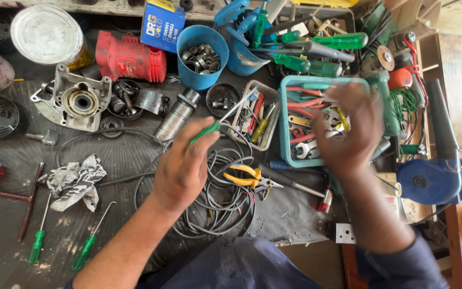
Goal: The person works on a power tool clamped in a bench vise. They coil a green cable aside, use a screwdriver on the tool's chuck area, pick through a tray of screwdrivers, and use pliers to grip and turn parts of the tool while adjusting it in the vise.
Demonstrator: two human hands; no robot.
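Note:
My left hand [184, 163] is closed on a green-handled screwdriver [221, 119] whose thin shaft points up and right toward a clear plastic tray [270, 124] of small tools. My right hand [348, 131] is blurred, fingers spread, hovering over a teal tray [285, 140] filled with wrenches and red-handled pliers; it holds nothing that I can see. Below my left hand lies a coil of grey cable [225, 206]. Yellow-handled pliers [246, 176] rest on the cable between my hands.
A grey metal gear housing [76, 99], a red motor cover [129, 56], a blue cup of bearings [201, 56] and a steel cylinder [176, 115] sit at the back. Two green screwdrivers [60, 243] and a crumpled rag [76, 182] lie left. A blue angle grinder [434, 171] lies at right.

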